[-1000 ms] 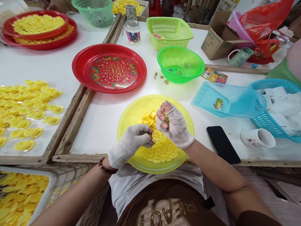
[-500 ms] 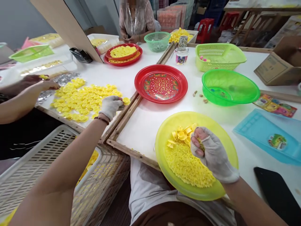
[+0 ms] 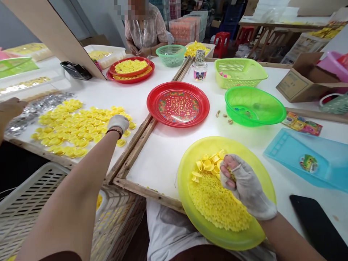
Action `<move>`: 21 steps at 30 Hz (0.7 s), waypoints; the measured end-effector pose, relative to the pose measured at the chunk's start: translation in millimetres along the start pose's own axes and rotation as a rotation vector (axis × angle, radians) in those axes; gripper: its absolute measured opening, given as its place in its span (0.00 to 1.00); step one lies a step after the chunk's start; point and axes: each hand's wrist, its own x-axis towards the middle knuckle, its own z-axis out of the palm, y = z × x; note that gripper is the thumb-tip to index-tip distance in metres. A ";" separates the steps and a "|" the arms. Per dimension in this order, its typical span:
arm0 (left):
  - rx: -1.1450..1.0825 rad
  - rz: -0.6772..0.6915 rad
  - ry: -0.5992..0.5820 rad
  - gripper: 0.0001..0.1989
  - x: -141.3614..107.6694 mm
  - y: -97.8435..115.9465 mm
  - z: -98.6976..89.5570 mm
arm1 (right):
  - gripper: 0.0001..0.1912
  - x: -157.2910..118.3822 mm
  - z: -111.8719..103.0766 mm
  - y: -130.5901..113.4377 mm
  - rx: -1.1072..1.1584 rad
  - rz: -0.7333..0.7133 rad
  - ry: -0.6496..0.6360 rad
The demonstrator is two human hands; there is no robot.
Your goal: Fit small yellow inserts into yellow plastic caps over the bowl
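Observation:
My left hand (image 3: 119, 124), in a pale fingerless glove, is over the right side of a spread of small yellow caps (image 3: 78, 125) on the white table; its fingers are hidden behind the glove. My right hand (image 3: 239, 181), gloved too, is closed around some small yellow pieces above a yellow basin (image 3: 261, 174). In that basin lie a heap of tiny yellow pieces (image 3: 217, 203) and several larger yellow cups (image 3: 208, 165). A red patterned tray (image 3: 178, 104) rests on the table between and beyond my hands.
Wooden strips (image 3: 136, 148) divide the table. At right are a green bowl (image 3: 254, 105), a blue tray (image 3: 307, 156), a black phone (image 3: 318, 221) and a cardboard box (image 3: 296, 79). A white crate (image 3: 29, 192) stands below left. Another person's hand (image 3: 13, 107) is far left; someone sits opposite.
My view has shifted left. My left hand has gone from holding a yellow cap near the wooden divider to over the spread of caps. My right hand stays closed above the basin.

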 end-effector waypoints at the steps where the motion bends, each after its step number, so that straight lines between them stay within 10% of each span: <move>1: 0.042 -0.026 0.023 0.07 -5.8 6.0 -0.2 | 0.20 0.4 -0.2 -1.0 0.006 -0.004 0.001; 5: 0.166 0.063 0.067 0.12 -51.7 59.7 16.7 | 0.19 2.9 -0.6 -7.6 0.082 -0.040 0.001; 8: 0.145 0.414 0.004 0.14 -112.1 118.6 45.7 | 0.19 6.3 -3.1 -11.1 0.145 -0.053 -0.008; 13: 0.239 0.720 -0.481 0.10 -200.9 187.0 107.6 | 0.20 5.8 -8.1 -12.4 0.182 -0.069 -0.023; 21: 0.615 0.796 -0.627 0.15 -200.6 206.1 166.8 | 0.21 1.6 -10.6 -15.5 0.213 -0.106 -0.041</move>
